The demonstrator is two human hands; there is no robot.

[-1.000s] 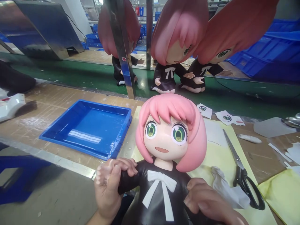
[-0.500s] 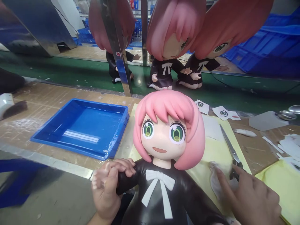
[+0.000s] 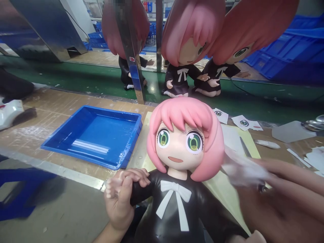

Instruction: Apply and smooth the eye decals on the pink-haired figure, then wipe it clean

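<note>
Workbench side, cloth-in-hand step: left hand clamped on doll arm, blurred right hand gripping white cloth; next needs steady support.

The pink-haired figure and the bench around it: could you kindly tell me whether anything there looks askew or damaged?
The figure shows no clear damage; its white bow looks intact. Only the paper scraps look untidy, scattered loosely at the picture's right edge. The white wipe in the right hand is too blurred to judge.
</note>
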